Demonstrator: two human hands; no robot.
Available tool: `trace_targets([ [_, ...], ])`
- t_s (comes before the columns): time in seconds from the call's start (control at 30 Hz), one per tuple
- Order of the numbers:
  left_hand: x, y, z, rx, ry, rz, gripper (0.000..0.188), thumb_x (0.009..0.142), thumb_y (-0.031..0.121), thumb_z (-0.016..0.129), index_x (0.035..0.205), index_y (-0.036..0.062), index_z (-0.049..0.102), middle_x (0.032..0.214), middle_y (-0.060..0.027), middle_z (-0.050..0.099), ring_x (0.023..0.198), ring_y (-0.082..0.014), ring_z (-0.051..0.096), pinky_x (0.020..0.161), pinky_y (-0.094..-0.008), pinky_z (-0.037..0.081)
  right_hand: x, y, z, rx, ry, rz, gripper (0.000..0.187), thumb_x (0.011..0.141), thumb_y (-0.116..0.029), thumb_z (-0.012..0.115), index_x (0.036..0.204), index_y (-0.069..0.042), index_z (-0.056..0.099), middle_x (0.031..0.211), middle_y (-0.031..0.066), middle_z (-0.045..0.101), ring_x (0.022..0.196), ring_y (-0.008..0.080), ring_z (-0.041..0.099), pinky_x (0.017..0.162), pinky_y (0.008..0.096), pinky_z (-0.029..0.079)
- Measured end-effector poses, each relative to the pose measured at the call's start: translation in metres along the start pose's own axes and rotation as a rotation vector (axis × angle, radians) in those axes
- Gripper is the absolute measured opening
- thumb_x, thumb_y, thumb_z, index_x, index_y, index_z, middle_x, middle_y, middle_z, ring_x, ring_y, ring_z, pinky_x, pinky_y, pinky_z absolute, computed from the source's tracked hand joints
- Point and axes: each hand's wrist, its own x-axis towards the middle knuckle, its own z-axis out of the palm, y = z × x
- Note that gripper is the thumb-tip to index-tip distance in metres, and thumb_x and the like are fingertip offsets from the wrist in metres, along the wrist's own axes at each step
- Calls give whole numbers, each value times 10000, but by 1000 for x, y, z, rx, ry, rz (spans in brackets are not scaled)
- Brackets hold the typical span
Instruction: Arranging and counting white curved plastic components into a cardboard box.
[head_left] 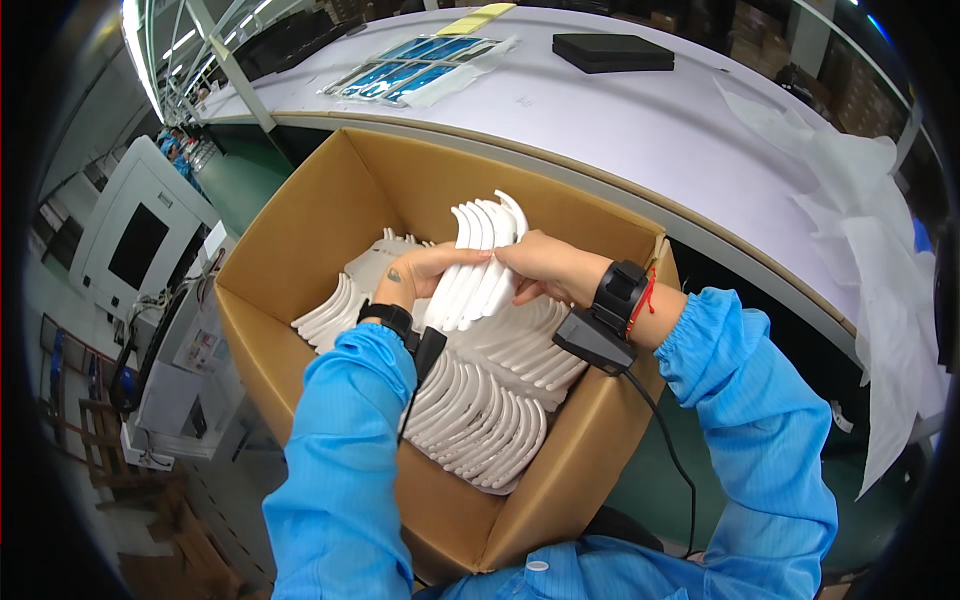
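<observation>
Blue sleeves rise from the near edge, each wrist wearing a black band, the right one carrying a small black device with a cable trailing down. Just beyond them stands an open cardboard box (290, 240), its flaps up, packed with rows of white curved plastic parts (480, 415) nested edge to edge in overlapping fans.

Over the middle of the box both hands meet on one bundle of curved parts (485, 262), a tight stack standing nearly upright with its hooked tips pointing away. The left hand (425, 272) is wrapped around the bundle's left face, fingers closed along it. The right hand (545, 268) clamps the opposite face, fingers curled over the stack. The bundle sits a little above the packed rows, touching or almost touching them at its lower end; which of the two cannot be told.

Judged from this, the step in hand is handling one gathered stack at the box, either setting it in or lifting it out; the picture does not settle the direction. Either way, the next move calls for even pressure from both sides so the loose pieces stay aligned and do not fan apart.

Farther off, a pale counter (620, 120) curves behind the box, carrying a flat black case (612, 51), a clear bag of blue items (420, 68), a yellow sheet (478, 18) and crumpled white wrapping (860, 210) at the right.
</observation>
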Motion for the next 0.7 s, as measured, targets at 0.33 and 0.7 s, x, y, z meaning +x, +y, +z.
trace_targets([
  [0.33,53,-62,-42,-185,49,-61,489,795,206,691,1209,-1,533,1092,-126,645,931,-235,645,842,-377,510,38,-7,-18,-745,-399,160,405,845,-190,455,1160,49,542,1128,239,597,877,318,644,767,430,508],
  [0.7,85,-77,-47,294,-59,13,387,803,235,649,1106,-4,619,1098,-70,638,932,-154,598,823,-267,458,119,68,28,-646,-284,374,437,805,-184,469,1170,50,518,1101,249,568,882,329,602,737,435,471],
])
